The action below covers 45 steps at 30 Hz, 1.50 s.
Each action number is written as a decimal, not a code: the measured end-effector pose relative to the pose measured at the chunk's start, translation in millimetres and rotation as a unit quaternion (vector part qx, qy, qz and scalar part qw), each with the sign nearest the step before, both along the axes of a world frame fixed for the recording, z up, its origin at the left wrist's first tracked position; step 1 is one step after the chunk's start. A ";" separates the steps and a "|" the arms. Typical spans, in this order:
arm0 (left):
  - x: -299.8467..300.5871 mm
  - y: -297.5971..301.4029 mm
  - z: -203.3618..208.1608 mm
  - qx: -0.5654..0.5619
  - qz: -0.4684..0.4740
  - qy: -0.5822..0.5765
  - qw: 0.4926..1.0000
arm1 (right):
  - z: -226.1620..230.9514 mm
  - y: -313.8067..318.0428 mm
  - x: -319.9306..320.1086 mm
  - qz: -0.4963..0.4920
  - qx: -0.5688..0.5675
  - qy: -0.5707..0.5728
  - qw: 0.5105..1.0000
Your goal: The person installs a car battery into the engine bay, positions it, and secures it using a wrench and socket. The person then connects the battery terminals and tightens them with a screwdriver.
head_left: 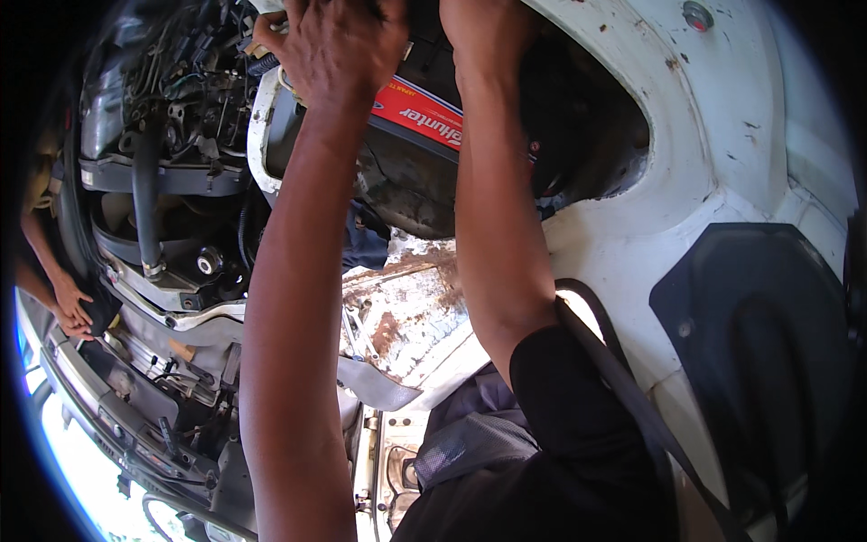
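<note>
My left hand (339, 50) is at the top of the engine bay, back of the hand up, above a battery (420, 116) with a red label and a dark case. Its thumb is bent at the left and its fingers curl down; whatever they grip is hidden. My right hand (485, 36) reaches over the battery's right part. The picture's upper edge cuts off its fingers, so their pose and any held thing are out of sight. Between my forearms, a rusty white metal panel (411, 307) lies below the battery.
On the left stand the engine (194, 99), a black hose (146, 194) and the front bodywork (108, 388). Another person's hands (72, 303) rest at the far left. A white body panel (668, 194) curves along the right, with a dark flat piece (741, 361) against it.
</note>
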State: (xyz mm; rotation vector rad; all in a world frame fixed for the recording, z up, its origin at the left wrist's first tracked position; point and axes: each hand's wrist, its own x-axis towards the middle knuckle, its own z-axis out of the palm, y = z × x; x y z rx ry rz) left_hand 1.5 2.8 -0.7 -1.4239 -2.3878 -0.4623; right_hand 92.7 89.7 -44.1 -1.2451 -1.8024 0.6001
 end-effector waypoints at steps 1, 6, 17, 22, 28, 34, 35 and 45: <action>-0.5 -0.9 -0.9 -0.002 0.000 -0.003 1.000 | 2.1 4.3 4.7 0.014 -0.007 -0.024 1.000; -3.8 -0.2 -10.9 0.017 0.004 0.030 0.999 | 0.1 20.5 19.5 0.059 -0.035 -0.106 0.992; -1.1 0.0 2.5 0.005 -0.003 -0.048 0.999 | -7.1 29.8 26.6 0.041 -0.058 -0.131 0.989; -1.5 -0.2 1.4 0.005 0.002 -0.034 0.999 | -3.4 23.0 22.3 0.015 -0.038 -0.094 0.995; -0.9 0.4 3.0 -0.002 0.004 -0.042 0.999 | 3.8 2.0 4.5 -0.039 -0.020 0.007 0.999; -0.9 -0.5 1.7 -0.001 0.002 -0.044 0.999 | 8.0 -12.2 -5.6 -0.059 -0.022 0.051 0.997; -1.1 -0.5 1.0 -0.006 0.005 -0.037 0.999 | 9.7 -7.8 -2.9 -0.048 -0.023 0.034 0.998; -1.5 -1.0 -1.1 -0.007 0.009 -0.047 0.999 | -0.1 36.4 23.3 0.069 -0.060 -0.141 0.986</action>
